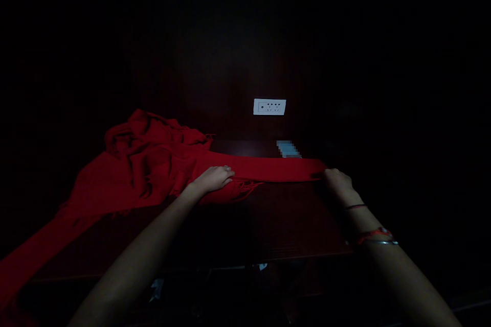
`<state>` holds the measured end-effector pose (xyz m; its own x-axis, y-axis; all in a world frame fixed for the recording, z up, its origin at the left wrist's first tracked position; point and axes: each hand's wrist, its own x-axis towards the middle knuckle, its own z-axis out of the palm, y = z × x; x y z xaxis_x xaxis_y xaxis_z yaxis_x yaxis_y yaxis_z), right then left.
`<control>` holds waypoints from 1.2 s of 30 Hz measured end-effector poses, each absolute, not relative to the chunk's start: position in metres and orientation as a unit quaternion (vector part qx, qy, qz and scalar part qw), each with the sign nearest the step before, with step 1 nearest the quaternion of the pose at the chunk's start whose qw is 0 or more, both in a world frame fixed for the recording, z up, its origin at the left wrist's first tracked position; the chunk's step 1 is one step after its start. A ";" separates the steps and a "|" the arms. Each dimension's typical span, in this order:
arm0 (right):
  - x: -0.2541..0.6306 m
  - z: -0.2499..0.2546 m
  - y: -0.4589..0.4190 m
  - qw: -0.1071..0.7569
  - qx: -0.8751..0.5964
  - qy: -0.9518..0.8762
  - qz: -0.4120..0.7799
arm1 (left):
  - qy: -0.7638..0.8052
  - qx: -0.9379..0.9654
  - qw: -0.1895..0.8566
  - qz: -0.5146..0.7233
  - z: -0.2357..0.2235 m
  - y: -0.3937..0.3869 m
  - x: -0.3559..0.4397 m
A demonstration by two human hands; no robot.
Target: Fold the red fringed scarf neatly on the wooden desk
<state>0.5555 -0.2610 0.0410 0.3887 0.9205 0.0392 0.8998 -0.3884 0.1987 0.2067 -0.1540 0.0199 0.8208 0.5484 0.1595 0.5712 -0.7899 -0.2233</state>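
A red fringed scarf (146,168) lies bunched on a dark table (276,225), with one folded band stretched to the right. My left hand (213,179) rests on the scarf near its fringe, fingers curled down onto the cloth. My right hand (337,181) grips the right end of the stretched band; red thread bands and a bangle sit on that wrist. The scarf's left part trails off the table's front left edge.
A white wall socket plate (269,107) is on the dark wall behind the table. A small pale blurred object (288,149) lies at the table's back. The room is very dark; the table's front edge (230,265) is near me.
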 end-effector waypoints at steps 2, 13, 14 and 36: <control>0.556 0.039 -0.262 0.073 0.825 0.556 0.077 | -0.296 -0.946 0.124 -0.044 0.020 -0.154 0.207; 0.556 0.030 -0.257 0.055 0.827 0.554 0.080 | -0.297 -0.947 0.111 -0.048 0.019 -0.153 0.206; 0.556 0.029 -0.257 0.054 0.826 0.555 0.082 | -0.298 -0.947 0.110 -0.049 0.019 -0.152 0.206; 0.554 0.026 -0.255 0.039 0.824 0.558 0.091 | -0.286 -0.948 0.104 -0.093 0.019 -0.160 0.210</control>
